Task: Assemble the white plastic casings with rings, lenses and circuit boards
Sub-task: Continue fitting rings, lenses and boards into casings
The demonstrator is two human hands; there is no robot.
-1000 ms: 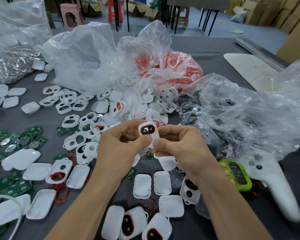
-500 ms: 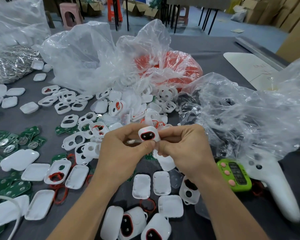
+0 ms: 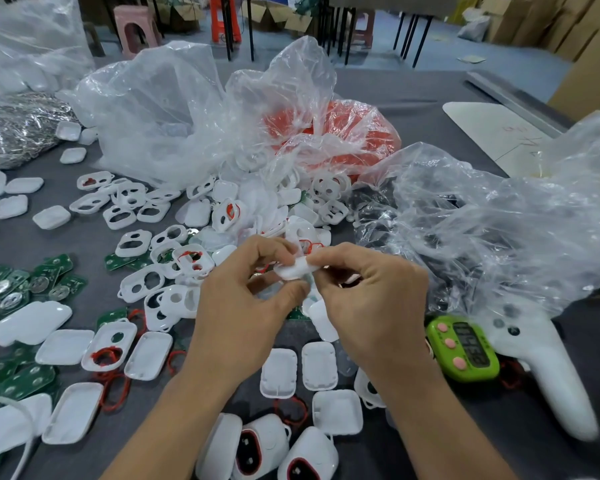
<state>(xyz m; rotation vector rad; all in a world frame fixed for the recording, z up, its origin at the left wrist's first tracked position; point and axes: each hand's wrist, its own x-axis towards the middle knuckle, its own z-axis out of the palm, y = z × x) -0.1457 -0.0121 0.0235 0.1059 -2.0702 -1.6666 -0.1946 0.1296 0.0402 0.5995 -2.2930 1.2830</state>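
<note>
**Two hands on one casing**

Two hands meet over the middle of the grey table (image 3: pixel 430 88). The left hand (image 3: pixel 236 306) and the right hand (image 3: pixel 371 306) both have their fingers curled in, and thumb and fingertips pinch a small white casing (image 3: pixel 297 270) between them. It is held off the surface, above the scattered parts. The casing is blurred, so which face points up is hard to say.

Below the hands lie plain white covers (image 3: pixel 279 372), hollow side up. Nearer the bottom edge stand three closed units (image 3: pixel 264 441), two of them showing dark, red-rimmed windows. Green boards (image 3: pixel 61 271) spread along the left edge, with open front shells (image 3: pixel 139 282) between them and the hands. Behind, a clear bag holds red rings (image 3: pixel 371 133). To the right, a green timer (image 3: pixel 465 351) lies just beside a white controller (image 3: pixel 551 375), under another crumpled bag (image 3: pixel 499 220).
</note>
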